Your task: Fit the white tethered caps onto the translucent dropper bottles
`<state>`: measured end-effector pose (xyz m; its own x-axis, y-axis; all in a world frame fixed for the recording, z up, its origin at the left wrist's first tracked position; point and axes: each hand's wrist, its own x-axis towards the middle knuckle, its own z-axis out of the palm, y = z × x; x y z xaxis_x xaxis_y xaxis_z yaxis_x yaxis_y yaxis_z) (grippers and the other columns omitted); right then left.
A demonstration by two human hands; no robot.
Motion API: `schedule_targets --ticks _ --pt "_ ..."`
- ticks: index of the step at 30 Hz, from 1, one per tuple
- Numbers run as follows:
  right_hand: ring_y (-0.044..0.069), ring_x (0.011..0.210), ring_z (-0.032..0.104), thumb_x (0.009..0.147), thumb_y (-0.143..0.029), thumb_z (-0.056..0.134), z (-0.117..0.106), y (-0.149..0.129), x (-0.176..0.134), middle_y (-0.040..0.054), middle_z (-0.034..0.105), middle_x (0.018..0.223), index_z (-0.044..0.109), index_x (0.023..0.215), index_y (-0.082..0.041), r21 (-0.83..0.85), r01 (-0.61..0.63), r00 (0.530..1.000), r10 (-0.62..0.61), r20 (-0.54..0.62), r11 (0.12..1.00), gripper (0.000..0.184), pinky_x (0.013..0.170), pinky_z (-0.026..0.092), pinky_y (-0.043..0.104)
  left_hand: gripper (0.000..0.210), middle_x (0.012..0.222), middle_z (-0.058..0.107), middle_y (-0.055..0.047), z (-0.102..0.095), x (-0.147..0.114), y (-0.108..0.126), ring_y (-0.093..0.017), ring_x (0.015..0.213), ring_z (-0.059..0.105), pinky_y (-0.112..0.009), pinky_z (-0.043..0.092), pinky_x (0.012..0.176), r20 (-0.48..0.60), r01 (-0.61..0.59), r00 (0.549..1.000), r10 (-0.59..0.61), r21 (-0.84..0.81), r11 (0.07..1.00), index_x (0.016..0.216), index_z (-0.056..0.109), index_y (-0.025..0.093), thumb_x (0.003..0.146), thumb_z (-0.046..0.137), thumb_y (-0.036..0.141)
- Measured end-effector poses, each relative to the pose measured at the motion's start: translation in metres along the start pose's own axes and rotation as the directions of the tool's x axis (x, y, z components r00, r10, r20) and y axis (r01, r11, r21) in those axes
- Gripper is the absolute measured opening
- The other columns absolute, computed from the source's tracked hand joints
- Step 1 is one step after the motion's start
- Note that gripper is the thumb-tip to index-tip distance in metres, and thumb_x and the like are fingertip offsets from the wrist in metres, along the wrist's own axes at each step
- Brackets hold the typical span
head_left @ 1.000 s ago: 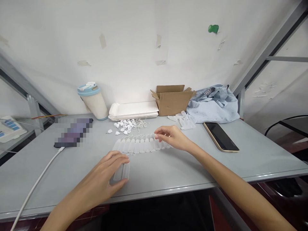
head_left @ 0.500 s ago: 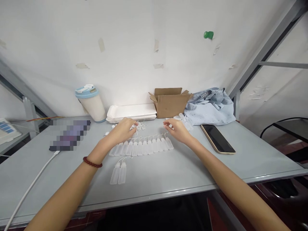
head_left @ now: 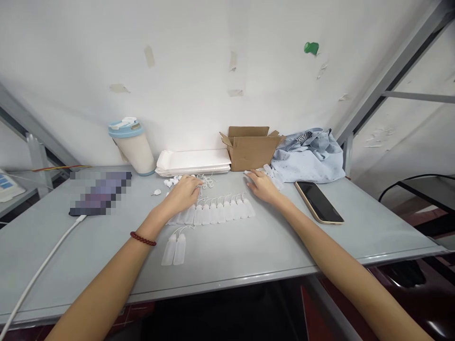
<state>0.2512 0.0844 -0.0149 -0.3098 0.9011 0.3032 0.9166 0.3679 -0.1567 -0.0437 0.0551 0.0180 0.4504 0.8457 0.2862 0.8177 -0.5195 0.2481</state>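
Note:
My left hand [head_left: 183, 194] reaches over the grey table with its fingers stretched out and the thumb a little apart. Its fingertips are at a loose pile of white cords [head_left: 206, 182]. Small white caps [head_left: 171, 181] lie just beyond this hand. My right hand [head_left: 263, 188], fingers spread, rests by some loose translucent plastic pieces [head_left: 273, 176] in front of the box. Between the hands runs a row of small translucent bottles [head_left: 220, 211] with white string loops; my left hand and wrist partly cover its left end. Two more looped bottles [head_left: 174, 249] lie nearer the front edge.
Along the wall stand a blue-lidded cup [head_left: 133, 147], a stack of white packets [head_left: 194, 162], an opened cardboard box [head_left: 253, 152] and a light blue cloth [head_left: 309, 158]. A phone [head_left: 320, 202] lies at right; a blurred device with a cable [head_left: 46, 270] at left.
My left hand has shifted slightly right, showing more of the caps behind it. My right hand has moved slightly forward and right, its fingers nearer the loose plastic pieces. The view has shifted a little.

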Motion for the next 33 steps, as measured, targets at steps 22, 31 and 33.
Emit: schedule_targets --ticks 22,31,33 --pt "0.023 0.092 0.061 0.084 -0.018 0.047 -0.022 -0.032 -0.007 0.0061 0.069 0.095 0.064 0.093 -0.020 0.362 0.058 0.980 0.015 -0.197 0.930 0.020 0.082 0.042 0.035 0.043 0.129 0.054 -0.014 -0.011 0.000 0.023 -0.027 0.120 0.047 -0.045 0.043 0.098 -0.179 0.082 0.978 -0.110 -0.157 0.984 0.123 0.053 0.011 0.082 0.042 0.022" --pt "0.015 0.074 0.057 0.079 -0.039 0.061 -0.044 -0.071 -0.023 0.0012 0.062 0.081 0.057 0.086 -0.020 0.881 0.002 0.997 0.063 -0.036 0.473 0.020 0.071 0.046 0.030 0.039 0.126 0.057 -0.010 -0.009 -0.008 0.045 -0.025 0.116 0.051 -0.043 0.046 0.095 -0.163 -0.092 0.985 0.057 -0.215 0.972 0.121 0.055 0.014 0.084 0.044 0.022" --pt "0.015 0.074 0.058 0.077 -0.042 0.064 -0.045 -0.077 -0.025 0.0013 0.062 0.082 0.056 0.085 -0.020 0.926 -0.024 0.999 0.042 0.009 0.376 0.024 0.070 0.047 0.030 0.037 0.124 0.058 -0.010 -0.011 -0.010 0.052 -0.025 0.113 0.051 -0.043 0.047 0.094 -0.145 -0.134 0.984 0.103 -0.216 0.967 0.119 0.056 0.015 0.084 0.044 0.022"
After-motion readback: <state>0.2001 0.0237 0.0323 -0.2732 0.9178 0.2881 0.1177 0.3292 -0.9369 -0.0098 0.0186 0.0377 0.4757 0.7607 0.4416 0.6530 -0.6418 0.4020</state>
